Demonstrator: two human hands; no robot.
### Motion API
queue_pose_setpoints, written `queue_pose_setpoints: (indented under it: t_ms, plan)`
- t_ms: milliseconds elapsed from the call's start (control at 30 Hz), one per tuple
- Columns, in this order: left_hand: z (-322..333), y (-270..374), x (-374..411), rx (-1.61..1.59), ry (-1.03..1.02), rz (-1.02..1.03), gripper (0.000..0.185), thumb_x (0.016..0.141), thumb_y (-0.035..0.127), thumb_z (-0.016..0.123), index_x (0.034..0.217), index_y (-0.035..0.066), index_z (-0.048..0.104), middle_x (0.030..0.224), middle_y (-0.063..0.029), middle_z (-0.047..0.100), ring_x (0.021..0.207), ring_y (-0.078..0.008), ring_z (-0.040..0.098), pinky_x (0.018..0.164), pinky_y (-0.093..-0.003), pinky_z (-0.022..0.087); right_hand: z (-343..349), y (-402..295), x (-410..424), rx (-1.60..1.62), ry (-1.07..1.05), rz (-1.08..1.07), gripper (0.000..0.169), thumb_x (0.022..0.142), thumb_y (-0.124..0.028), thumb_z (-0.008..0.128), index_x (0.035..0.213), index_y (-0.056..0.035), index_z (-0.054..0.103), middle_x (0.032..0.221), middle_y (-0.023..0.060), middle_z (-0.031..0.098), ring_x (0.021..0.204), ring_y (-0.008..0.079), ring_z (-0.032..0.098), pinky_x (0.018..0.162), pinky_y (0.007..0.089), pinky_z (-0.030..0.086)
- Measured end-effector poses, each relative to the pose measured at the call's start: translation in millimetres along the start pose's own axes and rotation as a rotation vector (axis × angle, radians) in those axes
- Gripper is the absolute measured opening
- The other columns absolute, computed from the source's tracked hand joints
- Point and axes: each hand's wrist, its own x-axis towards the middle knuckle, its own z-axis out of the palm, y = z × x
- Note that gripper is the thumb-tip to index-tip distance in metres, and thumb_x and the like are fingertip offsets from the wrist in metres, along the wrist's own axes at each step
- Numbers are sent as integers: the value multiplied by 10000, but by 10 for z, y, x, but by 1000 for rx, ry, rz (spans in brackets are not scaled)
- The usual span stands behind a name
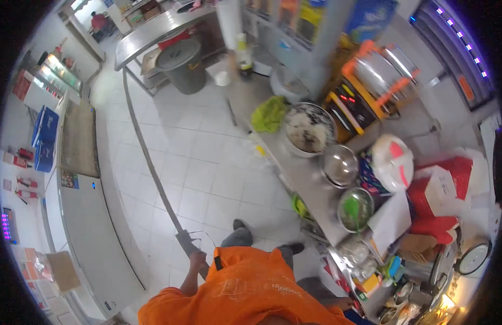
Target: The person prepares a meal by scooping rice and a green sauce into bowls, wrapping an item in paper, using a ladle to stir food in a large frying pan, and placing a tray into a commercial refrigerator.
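My left hand [198, 258] is closed around a grey object [187, 242] with thin wire-like parts, low at my left side; blur hides what it is. A long grey strip [147, 152] crosses the tiled floor and meets this object in the picture; I cannot tell whether they are joined. My right hand [345, 303] is beside the lower part of the steel counter [289, 166], mostly in shadow, and its fingers are unclear. On that counter stand a large pot with white residue [309, 129], a steel bowl [340, 165] and a bowl with a green utensil [355, 209].
White chest freezers [90, 227] line the left, one bearing a blue cooler [46, 138]. A lidded grey bin [182, 67] stands by a steel table [161, 30]. An orange-and-steel machine [368, 85] is beyond the counter. A distant person [98, 22] is in the doorway.
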Motion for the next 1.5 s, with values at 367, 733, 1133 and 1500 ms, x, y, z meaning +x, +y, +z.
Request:
queue_pose_setpoints:
  t_ms: [367,733,1133,1500]
  plan:
    - [-3365,-347,3997,-679,418,-24,215,877,270,635,1015,111,678,714,-137,648,626,-272,624,582,-387,480,1958,-2891,-2763,-88,-1884,-67,535,872,-431,639,1274,-80,602,1147,145,659,953,225,645,801,396,513]
    - [-2663,-3479,3574,-583,60,-716,270,863,348,595,905,98,687,838,-113,693,735,-279,656,643,-419,507,4752,-8345,-6076,-484,-1462,-2057,312,920,-222,486,1084,-18,657,1127,172,651,1035,295,619,865,412,485]
    - [-4203,-4954,5055,-897,31,-1165,309,904,307,542,1023,42,647,876,-123,688,824,-282,651,721,-391,500,4129,-13124,-11571,395,-1731,-1523,237,932,-263,585,1036,-70,674,879,81,705,788,169,641,734,318,513]
    - [-8591,-8490,9574,-958,569,-284,254,931,155,550,1174,105,607,837,-46,653,766,-135,615,647,-277,490,2945,-14860,-13469,213,-2100,-1301,203,929,-187,604,1072,-96,716,948,42,728,803,129,663,730,291,526]
